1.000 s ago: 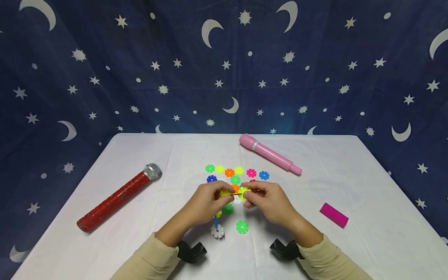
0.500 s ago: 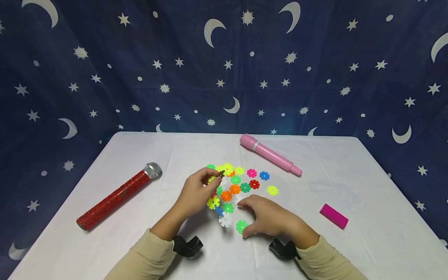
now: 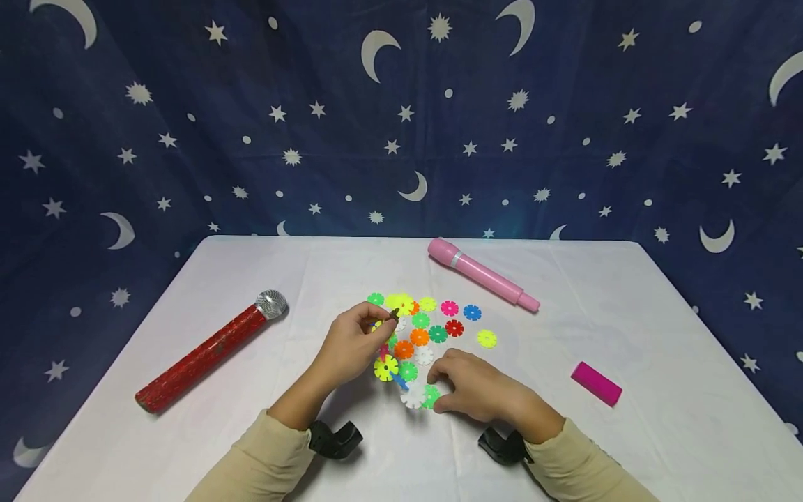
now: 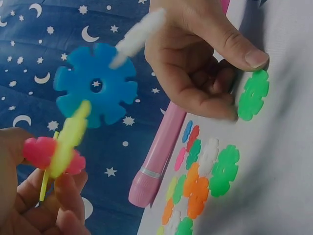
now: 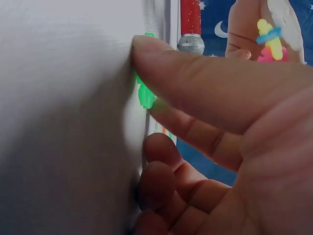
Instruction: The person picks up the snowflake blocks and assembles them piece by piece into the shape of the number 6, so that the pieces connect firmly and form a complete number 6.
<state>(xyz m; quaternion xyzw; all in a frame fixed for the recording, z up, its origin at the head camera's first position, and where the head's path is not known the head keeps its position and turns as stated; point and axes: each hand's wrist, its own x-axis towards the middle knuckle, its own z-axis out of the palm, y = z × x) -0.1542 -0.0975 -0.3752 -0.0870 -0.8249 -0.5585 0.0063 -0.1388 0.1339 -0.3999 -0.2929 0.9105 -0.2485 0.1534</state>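
Observation:
My left hand [image 3: 354,345] holds a chain of interlocked notched plastic discs above the table. In the left wrist view its fingers are at the pink disc [image 4: 36,152], joined to a yellow disc [image 4: 71,142], a blue disc [image 4: 73,88] and a white disc [image 4: 139,36]. More yellow discs [image 3: 403,302] of the chain show beyond the fingertips in the head view. With thumb and index finger at opposite edges, my right hand [image 3: 479,387] pinches a loose green disc [image 3: 430,396] low over the tabletop. The chain's white end overlaps that disc in the head view.
Several loose discs, among them an orange disc [image 3: 419,337] and a red disc [image 3: 454,328], lie beyond the hands. A red microphone [image 3: 207,359] is at left, a pink rod with a silver band [image 3: 489,275] behind, a magenta cylinder [image 3: 597,384] at right.
Both hands were together at the chain. The right hand has left it, moved toward the person and taken hold of the green disc; the left has moved slightly away with the chain.

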